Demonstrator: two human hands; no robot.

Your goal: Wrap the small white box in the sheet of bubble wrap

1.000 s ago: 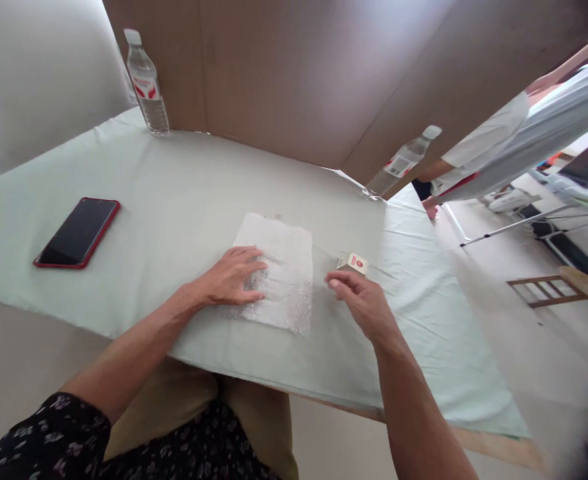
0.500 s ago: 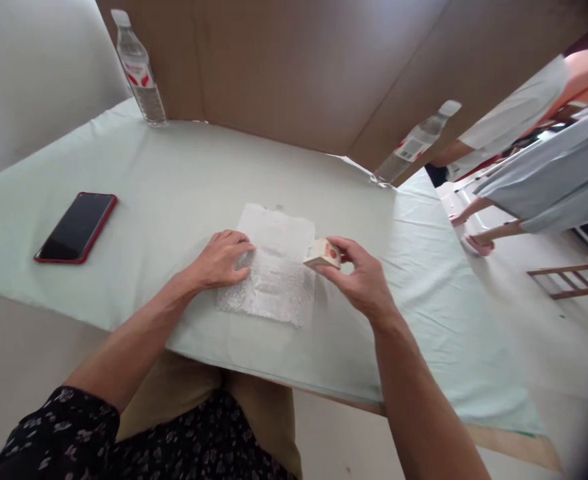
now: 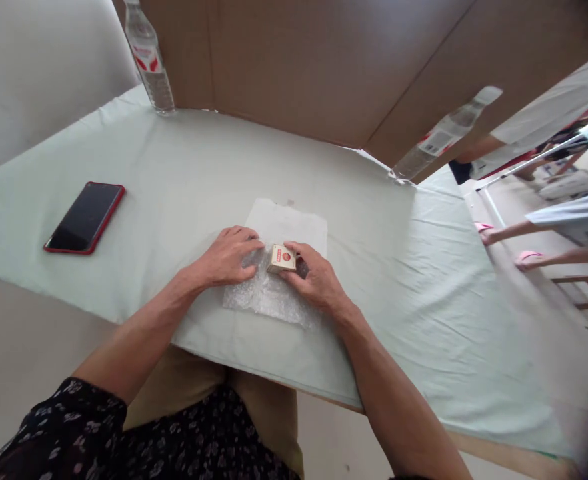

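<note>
A small cream-coloured box (image 3: pixel 283 257) with red print is gripped between the thumb and fingers of my right hand (image 3: pixel 317 277). It sits over the middle of a sheet of bubble wrap (image 3: pixel 264 299), which lies on top of a white sheet (image 3: pixel 299 225) that looks like paper. My left hand (image 3: pixel 231 257) rests on the left edge of the wrap, thumb and fingers apart, holding nothing. A narrow gap separates its fingertips from the box. The box's underside is hidden, so I cannot tell whether it touches the wrap.
On the left of the pale green cloth (image 3: pixel 174 180) lies a phone (image 3: pixel 85 219) with a red case. Water bottles stand at the back left (image 3: pixel 151 63) and back right (image 3: pixel 441 137), against a brown cardboard panel (image 3: pixel 294 60). People's legs (image 3: pixel 564 257) show beyond the table's right side.
My right hand has carried the box leftward, from the right edge of the bubble wrap to its middle, and the printed face now points up. My left hand stays at the wrap's left edge.
</note>
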